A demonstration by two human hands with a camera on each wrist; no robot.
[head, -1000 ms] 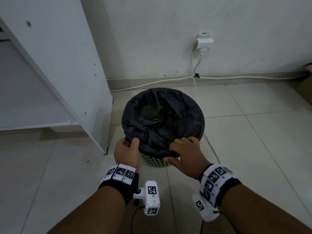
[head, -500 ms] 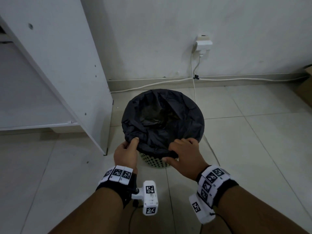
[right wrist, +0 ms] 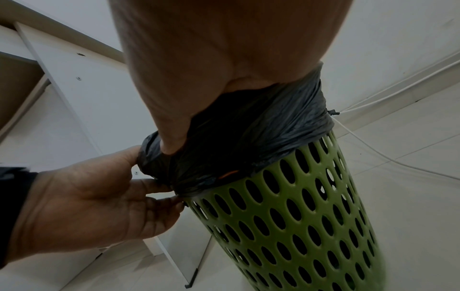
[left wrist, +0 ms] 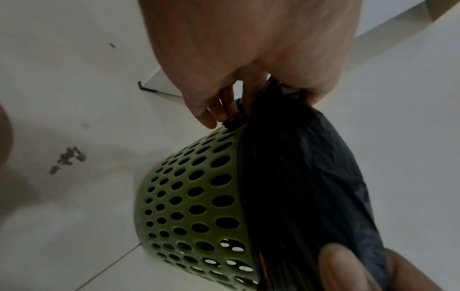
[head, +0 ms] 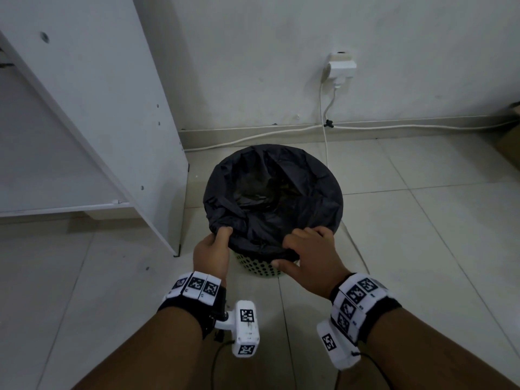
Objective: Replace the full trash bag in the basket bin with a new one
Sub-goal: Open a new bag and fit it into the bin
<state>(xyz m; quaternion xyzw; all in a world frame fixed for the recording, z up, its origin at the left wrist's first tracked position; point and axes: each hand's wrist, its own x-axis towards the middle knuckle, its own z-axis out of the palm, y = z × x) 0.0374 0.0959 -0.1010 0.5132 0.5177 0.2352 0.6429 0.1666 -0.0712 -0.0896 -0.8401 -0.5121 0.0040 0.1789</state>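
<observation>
Black plastic: the trash bag (head: 273, 192) sits in the green perforated basket bin (head: 260, 267), its mouth folded down over the rim all round. The bin stands upright on the pale tiled floor (head: 422, 235), just beside the white cabinet panel (head: 112, 108) and near the wall. Your left hand (head: 211, 253) is at the near-left rim, thumb on the upper side of the folded edge, fingers below it; the left wrist view shows the fingertips (left wrist: 211, 116) pinching a bunched bit of bag hem right at the bin's rim. Your right hand (head: 312, 260) is at the near-right rim, fingers curled over the folded bag edge, thumb pressed against the bag below; from the right wrist view the thumb (right wrist: 171, 137) tucks under the gathered plastic. Both hands grip the bag, neither holds the bin itself. A white cable (head: 325, 142) runs down from a wall socket (head: 342, 67), passing behind the bin. Bag contents too dark to make out.
</observation>
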